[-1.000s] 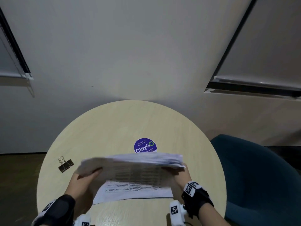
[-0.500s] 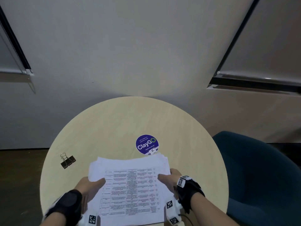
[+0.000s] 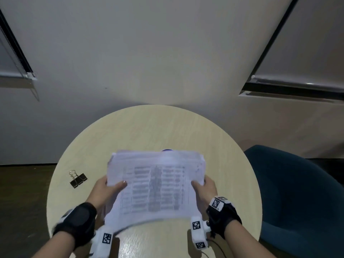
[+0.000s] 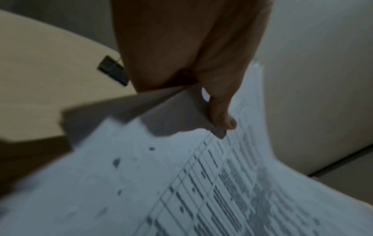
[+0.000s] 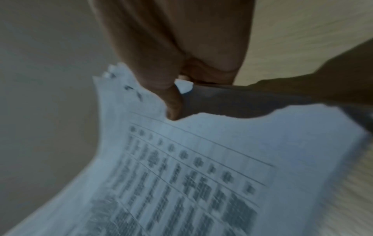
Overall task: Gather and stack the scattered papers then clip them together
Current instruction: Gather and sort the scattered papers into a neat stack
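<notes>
Papers [image 3: 156, 183] gathered into one stack, which I hold above the surface [image 3: 149, 131], left hand [image 3: 104, 190] and right hand [image 3: 204, 190] pinching its sides; edges ragged, clip [image 3: 78, 178] lying unused at left.

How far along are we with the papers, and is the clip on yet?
Gathering looks done: the papers form one stack, with no loose sheets visible on the table. In hand: the left hand and right hand grip its side edges, lifted and blurred. Left: the far edges look uneven, and the binder clip lies unused on the table.
</notes>
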Demonstrator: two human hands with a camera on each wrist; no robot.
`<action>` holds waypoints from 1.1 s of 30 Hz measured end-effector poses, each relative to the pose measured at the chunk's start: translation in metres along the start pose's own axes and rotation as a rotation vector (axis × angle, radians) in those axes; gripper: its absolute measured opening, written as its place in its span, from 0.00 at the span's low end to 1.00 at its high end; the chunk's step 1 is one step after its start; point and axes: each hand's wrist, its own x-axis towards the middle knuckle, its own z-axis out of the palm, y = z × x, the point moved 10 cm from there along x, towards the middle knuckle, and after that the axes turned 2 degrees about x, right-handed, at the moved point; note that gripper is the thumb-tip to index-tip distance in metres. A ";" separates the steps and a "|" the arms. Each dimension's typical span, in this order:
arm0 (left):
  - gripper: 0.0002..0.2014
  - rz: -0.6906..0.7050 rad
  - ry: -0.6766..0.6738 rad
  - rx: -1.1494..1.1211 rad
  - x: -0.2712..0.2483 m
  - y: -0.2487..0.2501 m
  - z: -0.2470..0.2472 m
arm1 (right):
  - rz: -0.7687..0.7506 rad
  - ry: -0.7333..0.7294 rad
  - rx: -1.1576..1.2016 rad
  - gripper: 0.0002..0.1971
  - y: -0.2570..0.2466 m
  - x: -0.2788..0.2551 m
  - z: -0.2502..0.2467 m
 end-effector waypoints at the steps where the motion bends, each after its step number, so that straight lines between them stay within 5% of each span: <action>1: 0.14 0.068 0.023 -0.025 0.002 0.017 -0.005 | -0.045 0.011 0.063 0.11 -0.017 -0.004 -0.001; 6: 0.22 0.270 0.022 -0.120 0.004 0.065 -0.014 | -0.275 -0.010 0.104 0.09 -0.075 -0.017 -0.014; 13: 0.18 0.063 -0.062 -0.003 0.006 0.012 0.002 | -0.109 -0.173 0.246 0.19 -0.037 -0.022 -0.001; 18: 0.20 0.045 -0.045 -0.046 0.006 0.004 0.002 | -0.132 -0.336 0.323 0.21 -0.048 -0.034 0.015; 21: 0.16 0.060 -0.002 -0.101 0.005 0.004 0.006 | -0.110 -0.294 0.280 0.17 -0.047 -0.032 0.015; 26: 0.08 0.120 0.113 -0.042 0.006 0.028 -0.002 | -0.142 -0.113 0.106 0.28 -0.055 -0.002 -0.008; 30: 0.10 0.383 0.119 0.320 0.003 0.099 0.001 | -0.554 0.125 -0.600 0.53 -0.136 -0.012 -0.012; 32: 0.13 0.626 0.076 0.618 -0.017 0.155 0.024 | -0.746 0.040 -0.868 0.47 -0.165 -0.028 0.026; 33: 0.16 0.730 0.062 0.747 -0.028 0.177 0.038 | -0.792 -0.075 -0.881 0.36 -0.173 -0.035 0.045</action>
